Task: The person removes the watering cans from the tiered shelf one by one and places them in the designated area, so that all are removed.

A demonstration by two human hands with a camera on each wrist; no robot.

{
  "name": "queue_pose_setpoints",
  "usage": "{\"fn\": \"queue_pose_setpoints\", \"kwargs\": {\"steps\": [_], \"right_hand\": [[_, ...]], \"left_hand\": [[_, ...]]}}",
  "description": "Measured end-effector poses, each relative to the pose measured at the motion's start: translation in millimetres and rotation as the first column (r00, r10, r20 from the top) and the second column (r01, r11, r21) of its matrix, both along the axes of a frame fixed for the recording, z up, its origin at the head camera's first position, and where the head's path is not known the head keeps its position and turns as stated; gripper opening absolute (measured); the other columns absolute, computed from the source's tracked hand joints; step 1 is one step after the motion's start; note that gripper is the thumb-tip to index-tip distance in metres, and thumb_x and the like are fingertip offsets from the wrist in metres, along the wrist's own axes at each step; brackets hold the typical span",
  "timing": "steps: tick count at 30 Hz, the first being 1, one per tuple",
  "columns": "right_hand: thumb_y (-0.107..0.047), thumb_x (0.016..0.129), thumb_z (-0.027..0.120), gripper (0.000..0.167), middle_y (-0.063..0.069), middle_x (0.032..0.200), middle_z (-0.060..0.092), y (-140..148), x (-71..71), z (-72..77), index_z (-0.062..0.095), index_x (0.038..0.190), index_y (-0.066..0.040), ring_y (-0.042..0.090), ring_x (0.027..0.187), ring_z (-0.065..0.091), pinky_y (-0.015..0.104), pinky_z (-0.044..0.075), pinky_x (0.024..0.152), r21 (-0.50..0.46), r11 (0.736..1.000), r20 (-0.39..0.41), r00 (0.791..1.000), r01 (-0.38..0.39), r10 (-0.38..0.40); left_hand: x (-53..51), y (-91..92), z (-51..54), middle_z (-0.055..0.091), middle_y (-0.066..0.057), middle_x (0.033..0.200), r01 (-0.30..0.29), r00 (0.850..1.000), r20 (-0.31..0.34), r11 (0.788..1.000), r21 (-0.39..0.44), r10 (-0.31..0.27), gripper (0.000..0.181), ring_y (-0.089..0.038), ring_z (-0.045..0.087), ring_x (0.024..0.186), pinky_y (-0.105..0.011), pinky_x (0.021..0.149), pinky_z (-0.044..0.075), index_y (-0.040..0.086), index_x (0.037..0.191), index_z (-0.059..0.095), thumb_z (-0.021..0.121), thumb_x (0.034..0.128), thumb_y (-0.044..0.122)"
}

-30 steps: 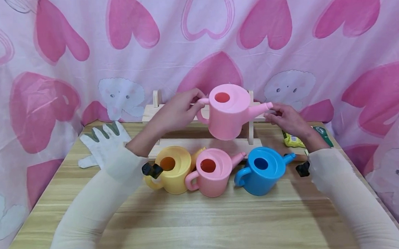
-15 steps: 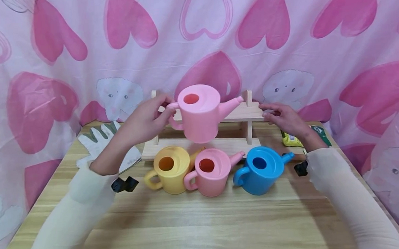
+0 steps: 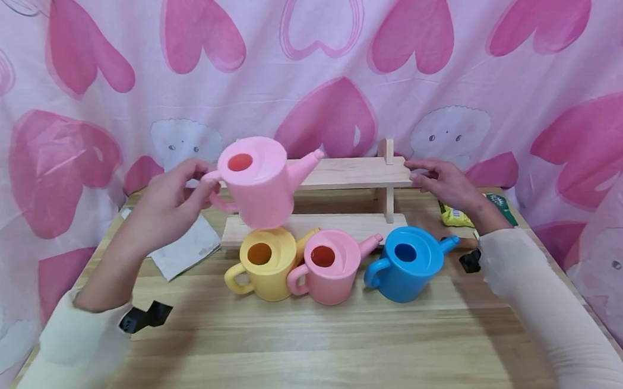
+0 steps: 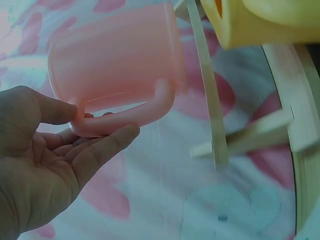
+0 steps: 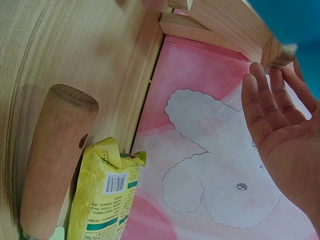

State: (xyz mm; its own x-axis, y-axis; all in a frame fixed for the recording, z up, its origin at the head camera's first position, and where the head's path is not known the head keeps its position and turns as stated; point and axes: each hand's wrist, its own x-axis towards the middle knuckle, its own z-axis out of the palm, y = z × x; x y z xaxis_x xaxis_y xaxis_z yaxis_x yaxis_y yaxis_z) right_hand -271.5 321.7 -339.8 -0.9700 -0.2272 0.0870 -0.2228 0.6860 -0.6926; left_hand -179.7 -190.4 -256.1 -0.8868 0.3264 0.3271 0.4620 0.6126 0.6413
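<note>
In the head view my left hand (image 3: 169,200) pinches the handle of a light pink watering can (image 3: 263,188), held in the air at the shelf's left end, its spout pointing right. The left wrist view shows thumb and fingers on the handle of this can (image 4: 120,60). My right hand (image 3: 442,183) touches the right end of the wooden two-tier shelf's upper board (image 3: 353,173). In the right wrist view this hand (image 5: 285,115) has its fingers fairly straight against the board's end. Yellow (image 3: 268,274), pink (image 3: 332,273) and blue (image 3: 409,269) watering cans stand in front of the shelf.
A white glove (image 3: 186,247) lies on the table (image 3: 321,354) at left, partly behind my left hand. At right are a yellow packet (image 3: 454,215), a green packet (image 3: 501,208) and a wooden handle (image 5: 60,160). A heart-patterned curtain (image 3: 319,51) hangs behind.
My left hand has carried the light pink watering can leftward, from the shelf's right part to its left end. The right hand has moved slightly onto the board's end and since stayed there.
</note>
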Motion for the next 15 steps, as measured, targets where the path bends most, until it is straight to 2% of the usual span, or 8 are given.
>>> {"fn": "queue_pose_setpoints", "kwargs": {"steps": [5, 10, 15], "right_hand": [[-0.030, 0.107, 0.058, 0.048, 0.019, 0.145, 0.052, 0, -0.1, 0.0, 0.053, 0.150, -0.009, 0.037, 0.113, 0.060, 0.021, 0.053, 0.079, -0.006, 1.000, 0.000, 1.000, -0.002, 0.002], [-0.030, 0.107, 0.058, 0.048, 0.019, 0.143, 0.053, -1, 0.6, -0.3, 0.053, 0.150, -0.010, 0.036, 0.111, 0.060, 0.019, 0.053, 0.078, -0.005, 1.000, 0.003, 1.000, 0.002, -0.002], [-0.030, 0.107, 0.058, 0.048, 0.019, 0.144, 0.052, -2, 1.9, 0.6, 0.053, 0.150, -0.010, 0.035, 0.112, 0.060, 0.021, 0.053, 0.079, -0.003, 1.000, 0.011, 1.000, 0.009, -0.009]], "left_hand": [[12.7, -22.0, -7.3, 0.067, -0.008, 0.104, -0.099, 0.995, -0.018, 0.995, -0.024, 0.099, 0.027, -0.028, 0.072, 0.090, -0.007, 0.077, 0.048, 0.006, 0.119, 0.062, 0.060, 0.1062, 0.029], [24.2, -44.3, -15.4, 0.066, -0.011, 0.106, -0.134, 0.991, -0.017, 0.990, -0.030, 0.134, 0.027, -0.033, 0.073, 0.086, -0.006, 0.073, 0.047, 0.002, 0.122, 0.061, 0.060, 0.1062, 0.025], [32.5, -63.3, -25.6, 0.062, -0.014, 0.112, -0.169, 0.986, -0.003, 0.985, -0.021, 0.169, 0.027, -0.015, 0.069, 0.083, -0.006, 0.072, 0.048, -0.001, 0.125, 0.059, 0.060, 0.1060, 0.018]]}}
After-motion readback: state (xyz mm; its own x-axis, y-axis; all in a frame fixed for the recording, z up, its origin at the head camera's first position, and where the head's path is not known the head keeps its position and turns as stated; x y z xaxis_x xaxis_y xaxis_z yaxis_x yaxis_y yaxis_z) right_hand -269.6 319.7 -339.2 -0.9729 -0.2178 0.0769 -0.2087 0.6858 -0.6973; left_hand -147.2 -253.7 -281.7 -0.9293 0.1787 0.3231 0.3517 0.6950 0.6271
